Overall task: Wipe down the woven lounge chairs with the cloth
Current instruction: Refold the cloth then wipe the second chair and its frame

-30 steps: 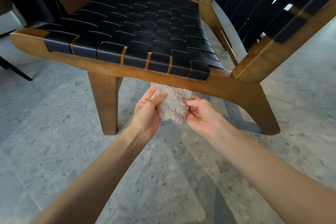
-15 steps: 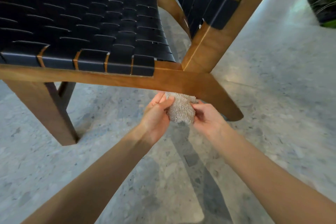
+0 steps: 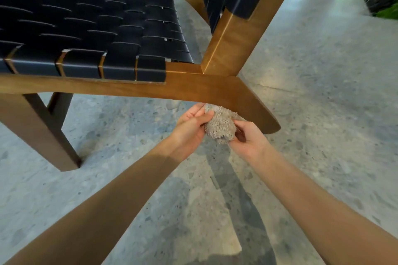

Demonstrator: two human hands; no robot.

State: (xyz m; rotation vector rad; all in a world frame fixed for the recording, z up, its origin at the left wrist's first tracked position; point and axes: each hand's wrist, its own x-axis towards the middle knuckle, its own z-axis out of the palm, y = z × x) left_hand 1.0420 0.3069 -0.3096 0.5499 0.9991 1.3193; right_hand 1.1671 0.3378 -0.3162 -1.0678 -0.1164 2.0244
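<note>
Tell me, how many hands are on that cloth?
2: the left hand grips the cloth on its left side, the right hand pinches its right side, just below the chair frame. No others in view.

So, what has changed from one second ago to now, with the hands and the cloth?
The left hand and right hand carried the cloth rightward under the wooden side rail, from below the woven seat to the curved back leg. The cloth is bunched tighter now. Unchanged: both hands grip the cloth; the chair stands where it was.
</note>
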